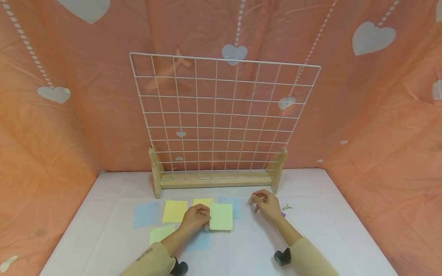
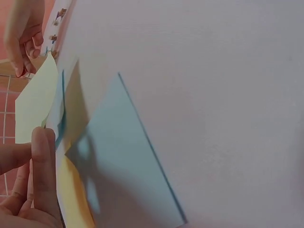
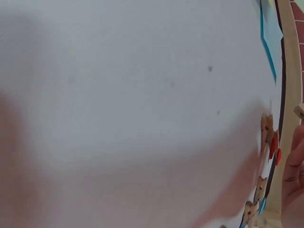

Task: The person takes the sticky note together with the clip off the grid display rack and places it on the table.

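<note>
My left hand (image 1: 196, 217) pinches a pale green sticky note (image 1: 221, 217) at its left edge, raised over the other notes. In the left wrist view the thumb and fingers (image 2: 43, 166) close on the note's near edge. Further right, in front of the rack, my right hand (image 1: 267, 206) pinches a small wooden clothespin (image 1: 256, 209); its wooden tip pokes past the fingers in the right wrist view, the remainder hidden. Beside that hand, loose clothespins (image 1: 287, 207) lie on the table, some with red or blue decorations in the right wrist view.
A white wire grid (image 1: 226, 115) stands in a wooden base (image 1: 215, 183) at the back of the white table (image 1: 114, 230). Blue (image 1: 146, 214), yellow (image 1: 175, 212) and green notes (image 1: 160, 232) lie in front of it. Orange curtains with hearts enclose the table.
</note>
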`<state>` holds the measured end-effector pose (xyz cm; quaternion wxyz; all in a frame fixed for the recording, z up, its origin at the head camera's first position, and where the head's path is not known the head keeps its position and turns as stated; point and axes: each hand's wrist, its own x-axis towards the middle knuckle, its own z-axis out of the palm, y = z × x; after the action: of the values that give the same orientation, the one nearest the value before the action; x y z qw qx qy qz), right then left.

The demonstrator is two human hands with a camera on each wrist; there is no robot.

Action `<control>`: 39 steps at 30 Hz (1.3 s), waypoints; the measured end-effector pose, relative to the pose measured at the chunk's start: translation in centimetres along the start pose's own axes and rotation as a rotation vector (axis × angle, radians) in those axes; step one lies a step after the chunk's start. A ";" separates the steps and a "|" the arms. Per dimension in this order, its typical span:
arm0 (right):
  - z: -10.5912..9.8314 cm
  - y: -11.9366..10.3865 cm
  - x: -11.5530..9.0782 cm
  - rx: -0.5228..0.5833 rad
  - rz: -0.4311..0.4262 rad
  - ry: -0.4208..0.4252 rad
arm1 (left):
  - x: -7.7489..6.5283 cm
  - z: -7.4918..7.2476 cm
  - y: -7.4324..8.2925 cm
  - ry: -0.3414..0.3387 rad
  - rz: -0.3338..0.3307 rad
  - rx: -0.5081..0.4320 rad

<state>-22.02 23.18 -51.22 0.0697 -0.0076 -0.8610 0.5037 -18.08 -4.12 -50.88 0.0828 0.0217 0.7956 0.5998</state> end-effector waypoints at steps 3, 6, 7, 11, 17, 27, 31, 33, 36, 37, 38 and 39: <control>-0.2 0.3 -0.2 -0.011 0.006 0.004 | -0.2 0.1 -0.2 -0.013 -0.001 -0.015; -0.5 0.7 -0.4 -0.044 0.018 0.003 | -0.4 0.1 -0.3 -0.034 -0.003 -0.030; -0.7 0.7 -0.5 -0.053 0.031 -0.003 | -0.4 0.2 -0.3 -0.043 0.000 -0.028; -1.3 1.2 -0.9 -0.098 0.060 -0.029 | -0.5 0.4 -0.6 -0.067 -0.007 -0.036; -2.1 1.8 -1.2 -0.104 0.073 -0.073 | -0.9 0.7 -0.9 -0.081 -0.021 -0.016; -2.8 2.6 -1.5 -0.125 0.040 -0.105 | -1.1 1.0 -0.9 -0.115 -0.020 0.019; -3.0 2.8 -1.6 -0.148 0.027 -0.142 | -1.1 1.0 -1.0 -0.130 0.007 0.086; -3.0 2.8 -1.6 -0.162 0.029 -0.151 | -1.1 1.1 -1.0 -0.142 0.011 0.082; -3.1 2.9 -1.5 -0.192 0.024 -0.156 | -1.2 1.2 -1.1 -0.156 0.007 0.060; -3.1 2.9 -1.5 -0.200 0.024 -0.154 | -1.2 1.3 -1.1 -0.157 0.005 0.053; -3.2 2.9 -1.5 -0.207 0.025 -0.154 | -1.2 1.4 -1.1 -0.156 0.005 0.051; -3.2 2.9 -1.5 -0.214 0.026 -0.154 | -1.3 1.5 -1.1 -0.151 0.008 0.056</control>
<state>-20.32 27.20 -52.36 -0.0044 0.0127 -0.9125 0.4089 -16.52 -3.15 -52.15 0.1395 0.0721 0.8035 0.5742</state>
